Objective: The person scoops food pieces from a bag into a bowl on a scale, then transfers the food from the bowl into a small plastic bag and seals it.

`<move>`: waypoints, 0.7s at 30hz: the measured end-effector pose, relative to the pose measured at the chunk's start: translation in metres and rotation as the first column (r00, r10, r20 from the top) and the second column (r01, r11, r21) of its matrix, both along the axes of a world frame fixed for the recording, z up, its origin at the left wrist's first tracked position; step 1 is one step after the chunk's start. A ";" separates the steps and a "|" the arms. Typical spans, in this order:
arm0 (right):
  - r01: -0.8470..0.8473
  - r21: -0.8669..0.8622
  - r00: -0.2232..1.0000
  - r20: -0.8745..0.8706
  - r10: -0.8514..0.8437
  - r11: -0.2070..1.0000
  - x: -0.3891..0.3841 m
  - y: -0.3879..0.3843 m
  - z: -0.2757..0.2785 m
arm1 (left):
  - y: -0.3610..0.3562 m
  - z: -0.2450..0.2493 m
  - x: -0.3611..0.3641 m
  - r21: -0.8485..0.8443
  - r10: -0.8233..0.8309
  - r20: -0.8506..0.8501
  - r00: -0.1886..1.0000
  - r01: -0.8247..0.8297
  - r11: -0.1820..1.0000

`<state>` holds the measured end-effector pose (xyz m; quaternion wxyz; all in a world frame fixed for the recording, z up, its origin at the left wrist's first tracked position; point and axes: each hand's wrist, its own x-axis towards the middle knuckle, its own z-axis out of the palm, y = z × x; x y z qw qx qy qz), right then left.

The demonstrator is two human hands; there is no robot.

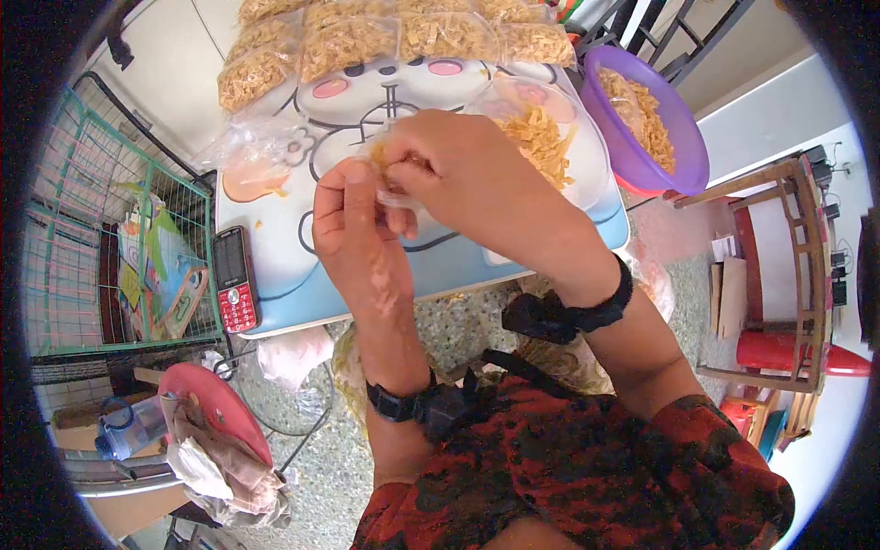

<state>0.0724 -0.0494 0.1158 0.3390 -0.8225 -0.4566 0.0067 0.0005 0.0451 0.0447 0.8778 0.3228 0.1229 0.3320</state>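
Observation:
Above the table, my left hand and my right hand meet with bent fingers. Both pinch a small clear plastic bag, mostly hidden by the fingers; a bit of yellow shows at its far side. Beyond my right wrist, a loose pile of yellow dried strips lies on a clear sheet or shallow tray. Left of my hands are crumpled clear plastic bags. Along the far edge stand rows of bags filled with the same strips.
A purple basin with more strips stands at the right edge. A red keypad phone lies at the left edge. Left of the table is a green wire cage; below it, a red stool carries cloths and a bottle.

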 end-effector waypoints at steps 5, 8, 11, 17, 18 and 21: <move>-0.087 -0.211 0.987 -0.149 0.056 0.974 0.005 0.010 -0.008 | 0.000 0.000 -0.002 0.038 -0.031 0.045 0.999 0.029 0.999; -0.211 -0.181 0.947 0.205 0.247 0.961 0.013 0.010 -0.007 | 0.003 0.002 -0.003 -0.001 -0.016 -0.012 1.000 0.016 1.000; -0.146 -0.191 0.988 -0.081 0.133 0.971 0.013 0.006 0.017 | 0.006 -0.002 -0.002 -0.075 -0.020 0.015 1.000 0.021 0.997; -0.136 0.120 0.876 -0.448 0.176 0.983 0.021 -0.007 0.014 | 0.005 -0.004 -0.002 -0.057 -0.017 0.031 0.999 0.019 0.998; -0.049 0.203 0.779 -0.606 0.164 0.978 0.018 -0.008 0.015 | 0.005 -0.004 -0.002 -0.055 -0.009 0.030 1.000 0.011 0.998; 0.097 0.266 0.664 -0.735 0.136 0.959 0.012 -0.008 0.013 | 0.006 -0.004 -0.002 -0.058 0.004 0.027 1.000 -0.003 0.998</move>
